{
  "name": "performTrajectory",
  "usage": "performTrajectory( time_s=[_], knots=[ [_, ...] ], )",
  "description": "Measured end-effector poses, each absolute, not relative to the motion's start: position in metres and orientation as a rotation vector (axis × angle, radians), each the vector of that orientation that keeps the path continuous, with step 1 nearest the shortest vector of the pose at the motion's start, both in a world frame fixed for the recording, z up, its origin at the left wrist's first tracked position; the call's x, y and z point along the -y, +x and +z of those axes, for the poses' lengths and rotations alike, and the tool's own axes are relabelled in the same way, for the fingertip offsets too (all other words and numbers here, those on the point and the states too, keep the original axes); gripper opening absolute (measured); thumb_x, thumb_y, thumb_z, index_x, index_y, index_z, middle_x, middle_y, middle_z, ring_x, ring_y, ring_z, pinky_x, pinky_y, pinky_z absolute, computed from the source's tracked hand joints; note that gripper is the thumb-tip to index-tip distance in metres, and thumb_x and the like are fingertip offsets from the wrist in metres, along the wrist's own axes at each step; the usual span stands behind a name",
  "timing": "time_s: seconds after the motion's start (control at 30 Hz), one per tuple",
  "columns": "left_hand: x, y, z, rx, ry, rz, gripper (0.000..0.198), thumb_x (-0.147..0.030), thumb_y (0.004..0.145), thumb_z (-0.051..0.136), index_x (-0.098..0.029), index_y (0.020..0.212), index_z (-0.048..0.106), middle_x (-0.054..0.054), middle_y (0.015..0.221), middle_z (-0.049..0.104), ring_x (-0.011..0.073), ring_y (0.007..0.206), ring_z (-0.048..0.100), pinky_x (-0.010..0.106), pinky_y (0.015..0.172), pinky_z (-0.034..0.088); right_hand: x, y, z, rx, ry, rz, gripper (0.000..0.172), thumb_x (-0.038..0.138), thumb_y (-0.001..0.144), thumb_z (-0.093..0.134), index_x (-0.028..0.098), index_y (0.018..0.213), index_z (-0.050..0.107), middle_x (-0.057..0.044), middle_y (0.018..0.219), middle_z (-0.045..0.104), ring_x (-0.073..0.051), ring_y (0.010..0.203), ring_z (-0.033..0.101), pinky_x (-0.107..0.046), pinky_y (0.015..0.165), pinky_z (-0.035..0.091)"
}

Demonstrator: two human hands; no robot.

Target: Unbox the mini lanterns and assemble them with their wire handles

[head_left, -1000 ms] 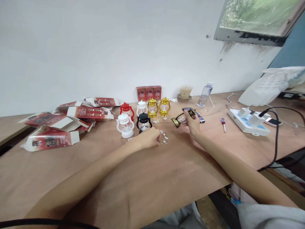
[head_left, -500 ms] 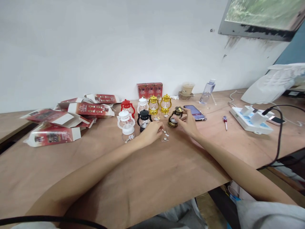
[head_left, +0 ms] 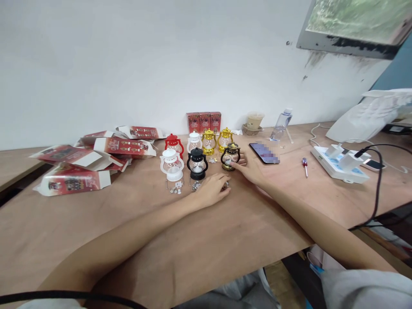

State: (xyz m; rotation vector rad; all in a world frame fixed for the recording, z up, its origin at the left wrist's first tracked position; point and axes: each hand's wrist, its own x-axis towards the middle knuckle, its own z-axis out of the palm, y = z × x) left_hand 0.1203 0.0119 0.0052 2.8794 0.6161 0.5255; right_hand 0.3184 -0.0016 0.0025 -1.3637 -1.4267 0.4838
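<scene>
My right hand (head_left: 249,168) has its fingers closed around the bronze lantern (head_left: 230,158), which stands upright on the table. Beside it, my left hand (head_left: 212,189) rests low over small metal parts (head_left: 226,185); its fingers are curled and whatever they hold is hidden. A black lantern (head_left: 197,165) and a white lantern (head_left: 172,165) stand to the left, with small parts (head_left: 176,187) in front of the white one. Behind are a red lantern (head_left: 174,143), another white lantern (head_left: 195,141) and two gold lanterns (head_left: 209,142).
Opened red boxes (head_left: 75,180) lie at the left. Three small red boxes (head_left: 204,123) stand by the wall. To the right are a phone (head_left: 264,152), a cup (head_left: 254,120), a bottle (head_left: 281,125), a screwdriver (head_left: 305,167) and a power strip (head_left: 341,165) with cables.
The bronze lantern has moved left and stands more upright, with my right hand at it. My left hand has come down nearer the table, over the small parts.
</scene>
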Motion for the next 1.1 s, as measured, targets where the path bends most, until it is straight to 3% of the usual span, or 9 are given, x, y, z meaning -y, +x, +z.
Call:
performTrajectory(
  time_s=[0.17,0.27,0.4,0.5,0.63,0.8,0.9,1.1],
  knots=[
    [-0.005,0.122,0.006,-0.638,2.962,0.532,0.031,-0.022,0.088,0.049,-0.009,0.115,0.056,0.014,0.120,0.061,0.0247,0.111,0.057,0.037,0.096,0.047,-0.003,0.306,-0.001,1.480,-1.291,0.643,0.054,0.047,0.073,0.067,0.020,0.115,0.046,-0.008,0.103,0.065,-0.020,0.089,0.064,-0.043,0.085,0.051],
    [-0.003,0.123,0.006,-0.673,3.014,0.525,0.030,-0.022,0.088,0.050,-0.009,0.115,0.055,0.013,0.120,0.061,0.0248,0.111,0.057,0.038,0.095,0.047,-0.004,0.300,-0.007,1.529,-1.226,0.709,0.064,0.049,0.074,0.066,0.022,0.125,0.039,-0.009,0.109,0.063,-0.021,0.095,0.064,-0.044,0.088,0.051],
    [-0.001,0.121,0.005,-0.682,3.031,0.646,0.037,-0.024,0.088,0.051,-0.009,0.122,0.051,0.015,0.124,0.059,0.0247,0.116,0.055,0.038,0.096,0.047,-0.006,0.307,-0.001,1.485,-1.248,0.454,0.048,0.045,0.082,0.056,0.024,0.123,0.041,-0.011,0.125,0.055,-0.021,0.110,0.057,-0.044,0.095,0.048],
    [0.002,0.118,0.003,-0.572,3.027,0.775,0.040,-0.024,0.089,0.049,-0.006,0.124,0.049,0.017,0.128,0.056,0.0248,0.121,0.051,0.038,0.100,0.044,-0.019,0.317,0.026,1.412,-1.280,0.158,0.031,0.036,0.086,0.049,0.022,0.114,0.047,-0.010,0.121,0.057,-0.020,0.107,0.058,-0.042,0.095,0.047],
    [0.013,0.110,0.000,-0.248,3.013,0.802,0.036,-0.017,0.089,0.042,-0.011,0.123,0.052,0.012,0.129,0.057,0.0206,0.121,0.051,0.037,0.105,0.041,-0.064,0.314,0.084,1.548,-1.298,-0.116,0.024,0.025,0.086,0.043,0.020,0.107,0.053,-0.008,0.111,0.062,-0.021,0.106,0.056,-0.042,0.096,0.043],
    [0.032,0.095,0.001,-0.073,2.965,0.659,0.028,-0.016,0.088,0.042,-0.013,0.109,0.060,0.011,0.120,0.061,0.0186,0.111,0.057,0.032,0.098,0.046,-0.147,0.279,0.137,2.047,-1.701,-0.479,0.030,0.027,0.089,0.045,0.014,0.113,0.056,-0.014,0.121,0.057,-0.028,0.111,0.050,-0.048,0.094,0.042],
    [0.039,0.089,0.005,-0.169,2.960,0.535,0.022,-0.016,0.087,0.044,-0.015,0.099,0.062,0.010,0.112,0.063,0.0191,0.102,0.060,0.032,0.091,0.049,-0.186,0.257,0.144,2.103,-1.767,-0.481,0.035,0.034,0.090,0.053,0.015,0.119,0.053,-0.010,0.122,0.055,-0.023,0.107,0.055,-0.045,0.090,0.047],
    [0.038,0.091,0.004,-0.268,2.920,0.483,0.021,-0.018,0.086,0.044,-0.016,0.103,0.057,0.010,0.116,0.059,0.0195,0.103,0.057,0.032,0.090,0.048,-0.231,0.233,0.131,2.225,-1.897,-0.405,0.038,0.036,0.089,0.054,0.015,0.121,0.051,-0.010,0.120,0.056,-0.021,0.103,0.058,-0.043,0.087,0.050]
  ],
)
